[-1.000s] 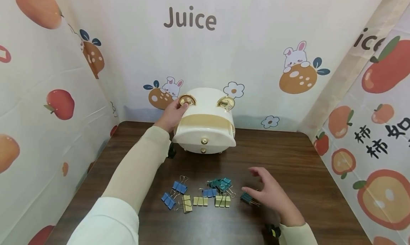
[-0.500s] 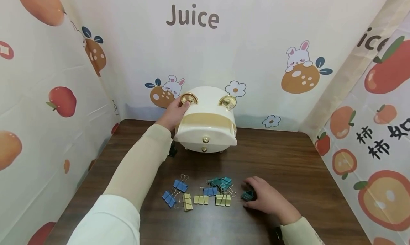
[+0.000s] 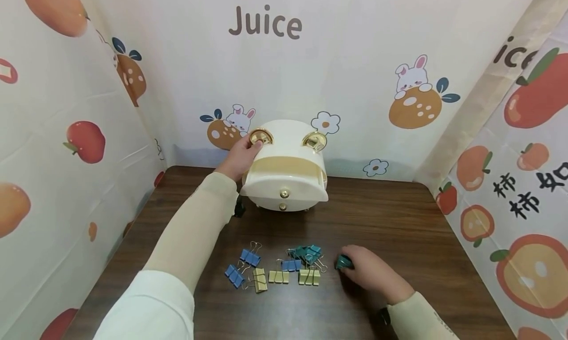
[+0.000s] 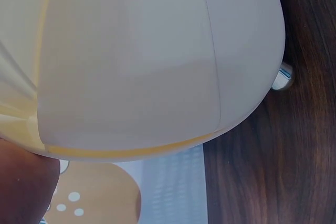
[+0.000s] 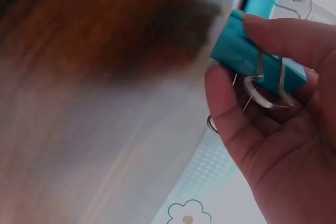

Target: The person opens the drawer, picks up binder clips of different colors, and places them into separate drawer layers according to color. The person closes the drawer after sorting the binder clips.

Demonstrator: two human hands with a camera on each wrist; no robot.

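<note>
My left hand [image 3: 239, 158] holds the left side of a small white drawer box [image 3: 289, 137], its thumb by the left gold ear-like ring [image 3: 262, 136]. The box's upper drawer [image 3: 284, 184] is pulled out; the lower one is closed. In the left wrist view the white drawer front [image 4: 131, 66] fills most of the picture, and a bit of the hand [image 4: 23, 182] shows low at the left. On the right, my right hand [image 3: 370, 270] pinches a dark teal binder clip [image 5: 262, 56] between thumb and fingers, its wire handles towards the palm.
Left of the right hand lie teal binder clips [image 3: 307, 253], blue clips [image 3: 250, 257] and several pale yellow clips [image 3: 278, 277]. They spread over the dark wooden table [image 3: 390, 216]. A printed cloth [image 3: 355, 49] stands behind and at both sides.
My right hand has come down over the separate teal binder clip and taken hold of it, turning it slightly. The left hand and the drawer box stay in place.
</note>
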